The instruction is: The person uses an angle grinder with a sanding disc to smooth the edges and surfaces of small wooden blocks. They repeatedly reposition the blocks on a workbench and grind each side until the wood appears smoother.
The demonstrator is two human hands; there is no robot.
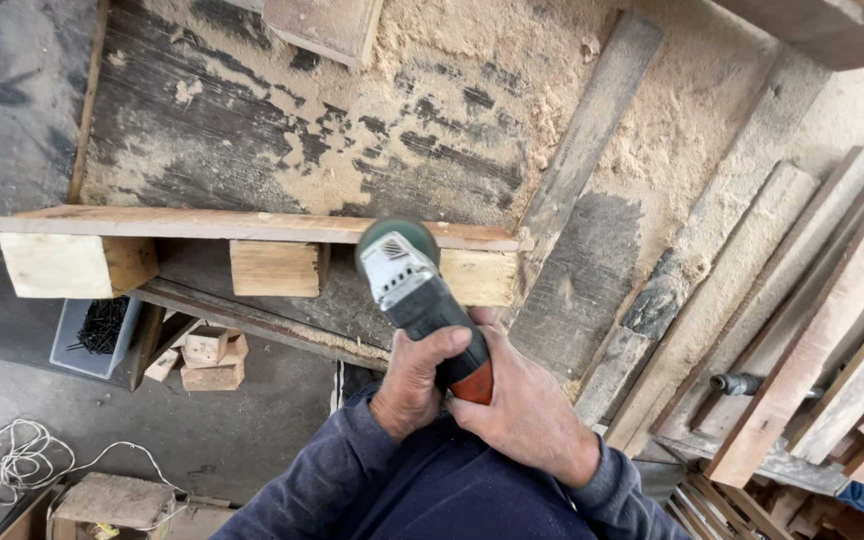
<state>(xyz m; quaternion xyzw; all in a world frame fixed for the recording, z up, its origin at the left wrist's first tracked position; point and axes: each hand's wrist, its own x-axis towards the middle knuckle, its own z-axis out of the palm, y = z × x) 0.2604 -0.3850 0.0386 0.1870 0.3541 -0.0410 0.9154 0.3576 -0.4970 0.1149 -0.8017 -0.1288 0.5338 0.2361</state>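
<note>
Both my hands grip an angle grinder (414,290) with a grey metal head, black body and orange rear. My left hand (414,382) wraps the body from the left. My right hand (524,405) holds the orange rear end. The grinder's round head rests against the near edge of a long wooden plank (202,224). That plank lies on three pale wooden blocks (274,268), forming a pallet-like piece standing on a worn, sawdust-covered board (352,110).
Sawdust (652,120) covers the work surface. Many planks (812,310) lean in a pile at right, with a metal pipe end (737,383) among them. Below left are a grey tray of dark nails (97,330), small wood offcuts (210,360) and a white cord (27,460) on the floor.
</note>
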